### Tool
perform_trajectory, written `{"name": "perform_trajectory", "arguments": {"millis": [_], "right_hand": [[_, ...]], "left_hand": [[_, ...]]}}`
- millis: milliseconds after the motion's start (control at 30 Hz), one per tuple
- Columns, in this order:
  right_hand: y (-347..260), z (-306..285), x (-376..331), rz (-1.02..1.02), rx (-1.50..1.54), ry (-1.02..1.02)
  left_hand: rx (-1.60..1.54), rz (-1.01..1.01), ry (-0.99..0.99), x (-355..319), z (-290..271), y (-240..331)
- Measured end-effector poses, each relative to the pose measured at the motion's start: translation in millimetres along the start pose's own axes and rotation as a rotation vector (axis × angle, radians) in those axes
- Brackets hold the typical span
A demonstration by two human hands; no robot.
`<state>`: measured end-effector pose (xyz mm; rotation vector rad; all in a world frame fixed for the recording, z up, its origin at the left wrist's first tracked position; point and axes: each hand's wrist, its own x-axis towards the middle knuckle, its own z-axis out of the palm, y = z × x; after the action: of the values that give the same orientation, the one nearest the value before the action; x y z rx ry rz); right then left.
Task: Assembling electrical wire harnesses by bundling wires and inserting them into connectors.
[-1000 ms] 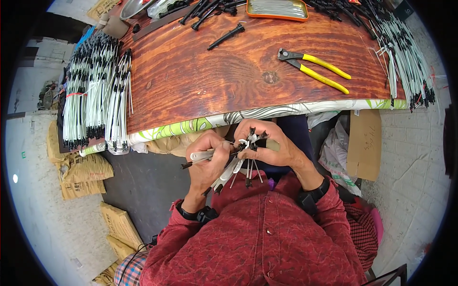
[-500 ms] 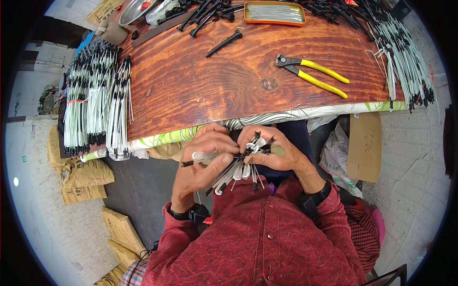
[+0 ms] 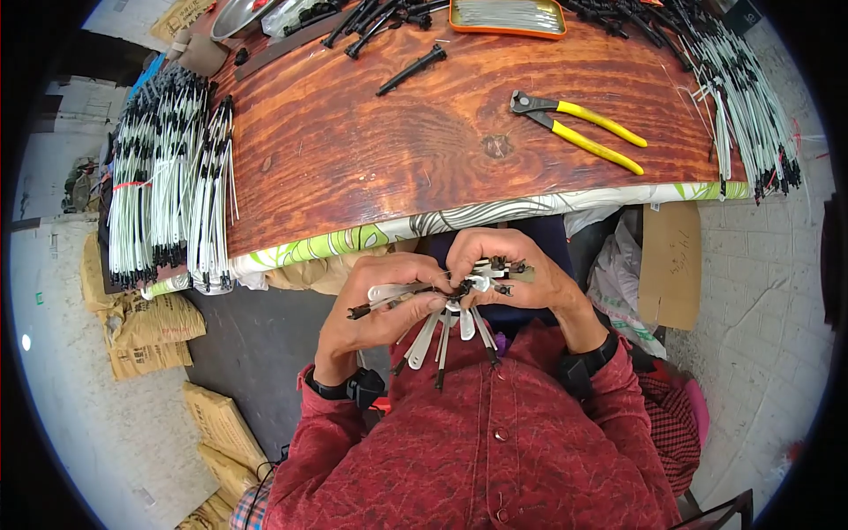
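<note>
My two hands meet in front of my chest, just below the table's near edge, around a cluster of umbrella ribs (image 3: 424, 343). The ribs are whitish strips with black end pieces, fanning downward and sideways from a black centre. My left hand (image 3: 367, 300) is closed, thumb and fingers pinching at that centre, with one white strip jutting out across its palm. Around the cluster's other side curls my right hand (image 3: 534, 269), its thumb and forefinger pressed close to the left fingertips. What exactly the fingertips pinch is too small to make out.
On the wooden table (image 3: 336, 159) lie yellow-handled end nippers (image 3: 587, 132), a black tube-like part (image 3: 412, 71) and an orange-rimmed tin (image 3: 506, 31) of thin pins. Rib bundles stand at the left (image 3: 168, 185) and right (image 3: 751, 115) ends. Sacks (image 3: 155, 322) and a carton (image 3: 670, 265) flank me below.
The cluster has turned in my hands, so its strips spread wider downward and more black ends show by my right palm. Both hands stay together, fingertips still meeting at the centre.
</note>
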<state>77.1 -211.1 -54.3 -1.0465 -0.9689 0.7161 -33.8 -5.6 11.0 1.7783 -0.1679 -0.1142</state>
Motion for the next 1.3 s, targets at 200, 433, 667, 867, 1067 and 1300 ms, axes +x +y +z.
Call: {"name": "perform_trajectory", "arguments": {"millis": [200,433,667,867,1067,1300], "right_hand": [[-2,-1,-1,-0.015,0.004,-0.033],[-4,1,-2,-0.059,-0.011,-0.067],[-5,4,-6,-0.006,-0.048,-0.034],[-7,3,-3,0.000,-0.062,-0.012],[-11,-5,3,0.027,0.008,-0.063],[-11,-8,7,0.022,0.044,-0.132]], "left_hand": [[0.023,0.092,-0.102,2,-3,-3],[0.105,0.079,-0.140,4,1,4],[0.189,0.054,-0.083,-3,7,-1],[-0.012,0.026,-0.030,1,3,3],[-0.069,0.013,-0.053,6,1,3],[-0.044,0.100,-0.065,8,2,6]]}}
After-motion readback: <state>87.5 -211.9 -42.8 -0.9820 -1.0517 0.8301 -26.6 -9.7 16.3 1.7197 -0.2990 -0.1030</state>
